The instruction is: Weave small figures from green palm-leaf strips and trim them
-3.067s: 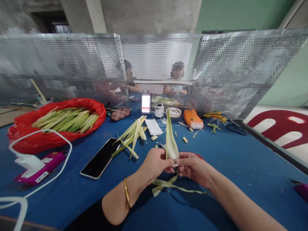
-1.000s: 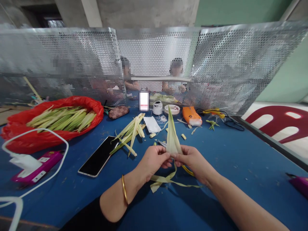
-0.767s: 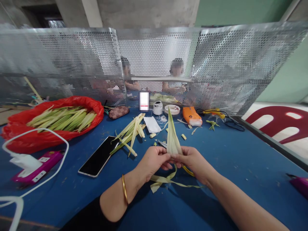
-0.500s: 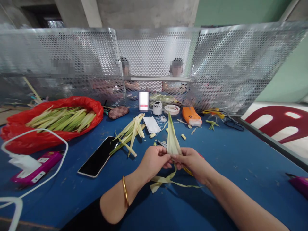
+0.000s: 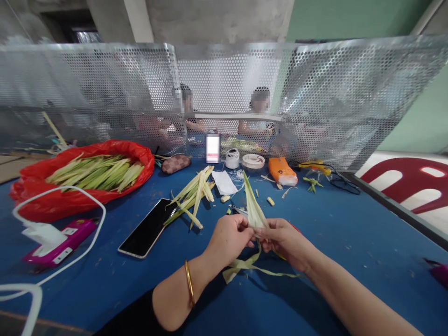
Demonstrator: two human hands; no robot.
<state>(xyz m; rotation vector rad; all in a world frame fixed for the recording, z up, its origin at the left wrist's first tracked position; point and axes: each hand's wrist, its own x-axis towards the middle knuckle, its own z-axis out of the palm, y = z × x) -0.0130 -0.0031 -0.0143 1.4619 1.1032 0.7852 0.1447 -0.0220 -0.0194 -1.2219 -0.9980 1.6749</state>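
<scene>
Between my two hands a pale green corn husk (image 5: 255,207) stands up, its pointed tip away from me. My left hand (image 5: 231,235), with a gold bangle (image 5: 189,283) on the wrist, pinches its lower left edge. From the other side my right hand (image 5: 285,240) grips the husk's base with thumb and fingers. Under the hands, narrow husk strips (image 5: 245,266) lie on the blue table. Scissors (image 5: 241,211) lie partly hidden beneath the hands; only the blades and a bit of the coloured handle show. Left of them is a small pile of husks (image 5: 196,196).
A red plastic bag (image 5: 147,163) full of husks stands at left, near a purple power strip (image 5: 79,228) with a white cable. A phone (image 5: 147,228) lies in front. At the back are string (image 5: 232,158), tape (image 5: 253,161), an orange tissue pack (image 5: 282,171) and a perforated metal screen (image 5: 227,70).
The whole view has shifted slightly, so things sit a little further right. Both hands keep hold of the husk, which now leans a bit more to the left at its tip.
</scene>
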